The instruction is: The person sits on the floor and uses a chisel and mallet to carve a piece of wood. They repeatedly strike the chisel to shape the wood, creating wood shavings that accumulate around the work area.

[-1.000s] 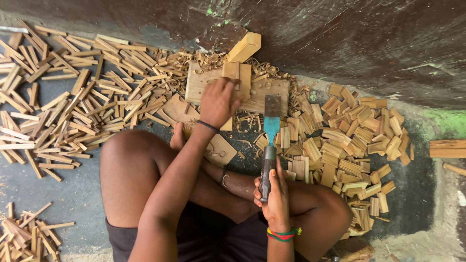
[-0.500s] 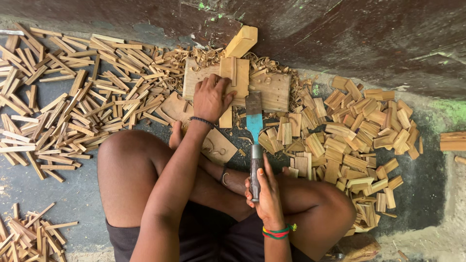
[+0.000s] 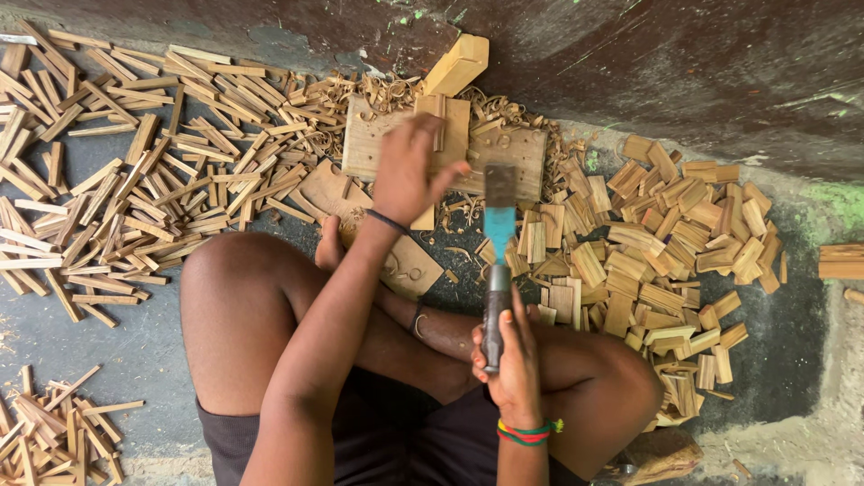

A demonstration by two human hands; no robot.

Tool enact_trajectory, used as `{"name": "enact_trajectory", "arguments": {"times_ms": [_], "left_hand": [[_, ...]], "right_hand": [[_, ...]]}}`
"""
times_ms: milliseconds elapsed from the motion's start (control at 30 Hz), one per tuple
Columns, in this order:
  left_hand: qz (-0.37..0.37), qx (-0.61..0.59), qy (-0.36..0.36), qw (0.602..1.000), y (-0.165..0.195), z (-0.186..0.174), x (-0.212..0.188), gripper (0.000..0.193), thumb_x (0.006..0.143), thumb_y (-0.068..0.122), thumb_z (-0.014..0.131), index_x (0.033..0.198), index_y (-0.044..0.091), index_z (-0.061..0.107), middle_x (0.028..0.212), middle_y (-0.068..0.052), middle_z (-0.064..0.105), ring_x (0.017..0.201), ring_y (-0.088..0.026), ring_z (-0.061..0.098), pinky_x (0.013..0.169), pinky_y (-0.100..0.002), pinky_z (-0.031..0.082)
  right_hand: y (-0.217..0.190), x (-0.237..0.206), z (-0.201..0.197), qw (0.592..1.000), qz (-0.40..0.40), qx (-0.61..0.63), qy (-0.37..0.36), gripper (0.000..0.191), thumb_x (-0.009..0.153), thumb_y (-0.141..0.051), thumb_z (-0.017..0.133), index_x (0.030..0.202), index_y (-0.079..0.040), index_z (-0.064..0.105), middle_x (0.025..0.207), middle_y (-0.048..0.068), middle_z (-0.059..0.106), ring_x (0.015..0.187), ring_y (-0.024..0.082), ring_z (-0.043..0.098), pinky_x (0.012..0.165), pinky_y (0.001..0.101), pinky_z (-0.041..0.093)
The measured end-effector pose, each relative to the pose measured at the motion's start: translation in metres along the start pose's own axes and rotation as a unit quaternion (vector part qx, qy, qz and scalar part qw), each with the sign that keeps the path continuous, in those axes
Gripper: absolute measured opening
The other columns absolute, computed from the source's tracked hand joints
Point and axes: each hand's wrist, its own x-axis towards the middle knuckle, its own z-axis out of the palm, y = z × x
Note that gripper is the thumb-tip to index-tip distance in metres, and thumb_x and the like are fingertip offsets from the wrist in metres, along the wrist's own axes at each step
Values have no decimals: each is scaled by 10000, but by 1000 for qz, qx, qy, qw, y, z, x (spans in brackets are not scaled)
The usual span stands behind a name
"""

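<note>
I sit cross-legged on the floor. My left hand (image 3: pixel 407 171) rests on a small upright wooden piece (image 3: pixel 439 121) standing on a flat wooden board (image 3: pixel 508 153), fingers steadying it. My right hand (image 3: pixel 515 360) grips the dark handle of a blue-bladed chisel-like cleaver (image 3: pixel 498 234), held upright with its blade tip just right of my left hand, above the board's front edge. A thicker wooden block (image 3: pixel 457 63) leans behind the board.
Thin wooden sticks (image 3: pixel 135 171) lie scattered on the left, with a smaller heap (image 3: pixel 54 432) at the lower left. A pile of short flat wooden pieces (image 3: pixel 666 243) sits to the right. Curly shavings (image 3: pixel 378 90) surround the board. A dark wall runs along the top.
The cleaver has moved left and closer to the board. My left hand shifted slightly on the upright piece and its fingers spread.
</note>
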Motion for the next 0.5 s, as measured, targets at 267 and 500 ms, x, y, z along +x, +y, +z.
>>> {"name": "enact_trajectory", "arguments": {"times_ms": [267,500], "left_hand": [[152,-157,-190,957,67,19,1,508,952,594,611,1068,112,722,796,-79,704,807,-274,679,885,-440,501],[142,-147,-236,950,65,18,-6,350,930,410,709,721,132,748,707,-42,723,654,-260,677,799,-384,531]], "right_hand": [[-21,-13,11,999,21,-15,-43,672,1006,-411,487,1633,-339,257,741,116,585,417,116,505,335,236,406],[-22,-14,20,995,55,-11,-77,668,1011,-410,482,1635,-307,267,746,124,584,411,119,506,335,234,411]]}}
